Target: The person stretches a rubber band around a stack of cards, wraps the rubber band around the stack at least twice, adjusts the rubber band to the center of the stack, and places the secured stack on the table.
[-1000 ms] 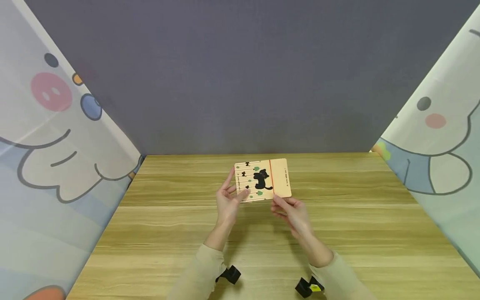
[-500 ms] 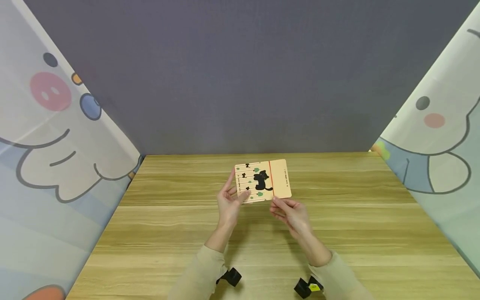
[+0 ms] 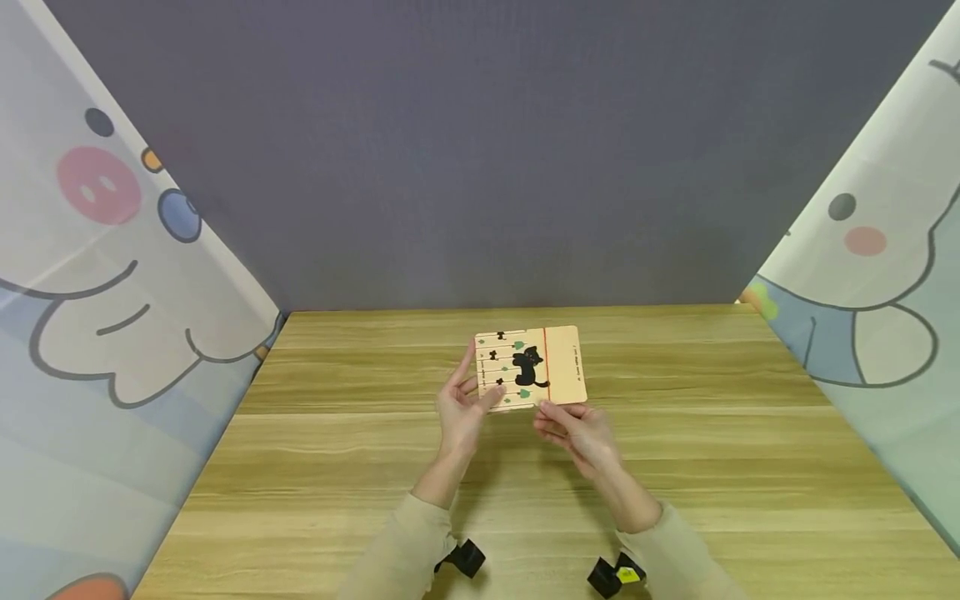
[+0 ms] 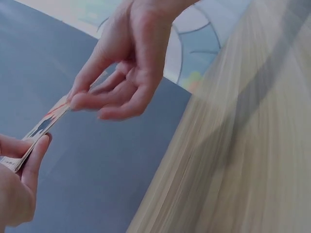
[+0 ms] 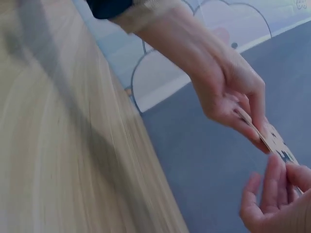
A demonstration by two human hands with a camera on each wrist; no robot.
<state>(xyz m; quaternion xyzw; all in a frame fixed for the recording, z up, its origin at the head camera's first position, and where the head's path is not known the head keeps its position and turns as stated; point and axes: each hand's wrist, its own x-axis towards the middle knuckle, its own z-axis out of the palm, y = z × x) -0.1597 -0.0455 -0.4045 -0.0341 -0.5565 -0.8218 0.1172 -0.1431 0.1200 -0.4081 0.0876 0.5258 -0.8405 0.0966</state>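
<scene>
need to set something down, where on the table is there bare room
The table has two bare patches: one between the left wall and left sleeve, one between the right sleeve and right wall. It's crowded mid-table, where left hand and right hand hold the card over it.

- Worktop point(image 3: 315, 467): light wood-look surface with brown and yellowish grain streaks running from side to side.
- Grey wall point(image 3: 510, 158): plain, rising along the worktop's far edge.
- Left sheet point(image 3: 82, 350): beside the worktop's left edge, pale, printed with a cartoon animal with a pink snout point(image 3: 99, 185).
- Right sheet point(image 3: 892, 350): beside the worktop's right edge, printed with a white cartoon figure with a grey eye point(image 3: 842, 207) and a pink cheek point(image 3: 866, 241).
</scene>
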